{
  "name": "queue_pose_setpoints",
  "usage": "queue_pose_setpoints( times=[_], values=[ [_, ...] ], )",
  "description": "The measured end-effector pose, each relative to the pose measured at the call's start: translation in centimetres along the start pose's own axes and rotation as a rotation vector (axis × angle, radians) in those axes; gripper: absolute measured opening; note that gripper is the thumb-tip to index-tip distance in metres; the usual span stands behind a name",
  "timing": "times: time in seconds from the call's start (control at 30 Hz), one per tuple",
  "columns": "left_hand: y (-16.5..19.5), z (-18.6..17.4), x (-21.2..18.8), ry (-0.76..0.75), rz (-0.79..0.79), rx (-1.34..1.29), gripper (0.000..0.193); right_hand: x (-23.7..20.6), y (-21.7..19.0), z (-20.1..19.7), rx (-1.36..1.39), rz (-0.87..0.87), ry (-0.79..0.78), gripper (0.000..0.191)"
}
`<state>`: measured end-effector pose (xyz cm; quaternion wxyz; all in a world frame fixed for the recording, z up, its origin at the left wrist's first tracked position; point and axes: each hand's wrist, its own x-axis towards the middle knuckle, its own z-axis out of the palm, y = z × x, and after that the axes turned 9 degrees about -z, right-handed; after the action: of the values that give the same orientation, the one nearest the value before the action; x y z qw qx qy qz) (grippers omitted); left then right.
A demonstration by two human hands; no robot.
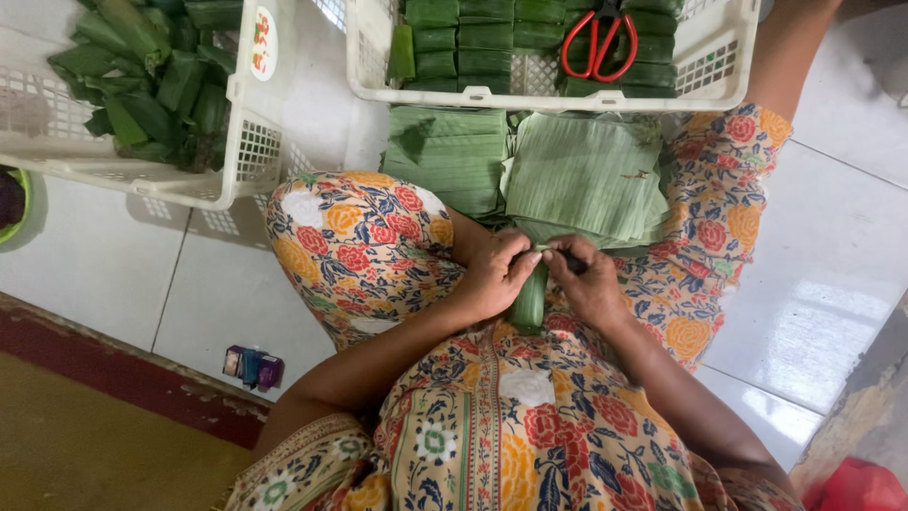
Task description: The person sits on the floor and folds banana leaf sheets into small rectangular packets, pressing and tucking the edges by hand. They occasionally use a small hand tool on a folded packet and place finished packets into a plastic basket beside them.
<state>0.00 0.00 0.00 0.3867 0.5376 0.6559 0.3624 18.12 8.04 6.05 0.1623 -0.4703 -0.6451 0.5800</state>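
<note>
Head view: both hands close on a small green leaf parcel (530, 301) over the lap, left hand (494, 274) wrapped around its body, right hand (588, 282) pinching its top end. Parcel looks light, soft, easily torn; best held mid-body. Leaf stacks (577, 175) lie beyond on the floor.
</note>
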Motion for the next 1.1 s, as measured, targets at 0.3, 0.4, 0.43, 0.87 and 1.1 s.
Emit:
queue_pose_setpoints(
  times=[0.3,0.4,0.43,0.87,1.1],
  values=[
    [5.3,-4.4,2.4,-0.307,-0.403,-1.163,0.027,0.4,-2.8,-1.3,0.292,-0.045,0.133,0.02],
    [4.2,-4.6,2.3,-0.221,-0.354,-0.94,0.026,-1.0,-1.3,-0.4,0.322,0.02,0.026,0.045],
    [3.7,-4.5,2.3,-0.211,-0.301,-0.91,0.025,-1.4,-1.0,-0.1,0.18,-0.078,-0.022,0.048],
    [6.6,-6.7,0.9,-0.025,0.005,-0.164,0.013,-1.1,-9.1,-1.1,-0.649,-0.465,-0.175,0.069],
    [7.3,-7.2,0.8,-0.051,-0.009,0.0,0.017,-0.8,-7.0,-0.7,-0.821,-0.355,-0.297,0.053]
  ],
)
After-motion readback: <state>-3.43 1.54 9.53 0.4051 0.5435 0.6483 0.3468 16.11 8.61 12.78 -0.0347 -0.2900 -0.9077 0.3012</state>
